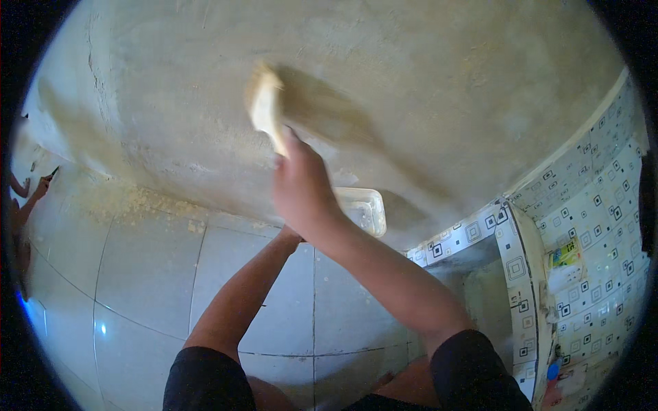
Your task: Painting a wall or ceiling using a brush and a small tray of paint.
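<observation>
A paintbrush (264,109) with a pale handle and tan bristles is gripped in my right hand (305,185). It is raised against the grey-brown wall (425,89), bristles pointing up, and blurred; I cannot tell whether they touch the wall. My left hand (293,235) is mostly hidden behind my right hand and wrist. It lies close to a white rectangular plastic tub (376,205), whose left part is covered by my right arm. Whether my left hand holds the tub does not show.
Plaster crumbs (147,209) litter the light tiled floor (144,274) along the wall's foot. At far left, another person's hand (42,188) holds a small dark tool. A patterned tiled ledge (515,274) stands at right, with a yellow-green packet (565,255) and a blue cap (553,371) beyond it.
</observation>
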`<control>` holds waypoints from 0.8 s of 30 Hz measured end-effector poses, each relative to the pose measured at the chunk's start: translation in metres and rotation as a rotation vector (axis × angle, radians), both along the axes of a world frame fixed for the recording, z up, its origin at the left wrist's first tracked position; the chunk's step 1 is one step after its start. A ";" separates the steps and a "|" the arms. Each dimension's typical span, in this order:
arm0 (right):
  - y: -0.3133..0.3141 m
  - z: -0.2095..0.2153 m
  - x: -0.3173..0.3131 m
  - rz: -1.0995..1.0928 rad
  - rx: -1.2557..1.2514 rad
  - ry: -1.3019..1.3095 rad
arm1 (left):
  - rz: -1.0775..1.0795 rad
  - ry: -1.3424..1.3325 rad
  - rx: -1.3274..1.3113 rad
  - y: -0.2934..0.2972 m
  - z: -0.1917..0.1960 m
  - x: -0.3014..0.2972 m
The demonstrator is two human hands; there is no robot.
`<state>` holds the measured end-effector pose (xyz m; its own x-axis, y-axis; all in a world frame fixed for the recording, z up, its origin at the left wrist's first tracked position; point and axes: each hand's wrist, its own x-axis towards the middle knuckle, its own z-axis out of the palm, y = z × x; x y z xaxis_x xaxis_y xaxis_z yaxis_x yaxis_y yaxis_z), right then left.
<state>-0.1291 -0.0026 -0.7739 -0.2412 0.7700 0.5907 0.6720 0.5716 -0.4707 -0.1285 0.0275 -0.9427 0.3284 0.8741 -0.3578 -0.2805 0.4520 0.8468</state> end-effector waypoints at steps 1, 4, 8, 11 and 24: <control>0.005 0.008 -0.017 0.007 -0.030 -0.003 | 0.008 0.008 0.000 -0.002 0.000 -0.003; 0.018 0.017 -0.017 -0.040 0.110 0.024 | 0.019 0.014 -0.005 -0.007 -0.005 -0.010; 0.008 0.028 0.091 -0.142 -0.124 -0.001 | 0.015 -0.003 -0.014 -0.006 -0.006 -0.015; -0.008 0.011 0.200 -0.301 -0.062 0.028 | -0.002 -0.020 -0.014 -0.004 0.001 -0.014; -0.034 -0.014 0.127 -0.558 -0.181 -0.062 | 0.032 0.010 -0.037 -0.007 -0.002 -0.015</control>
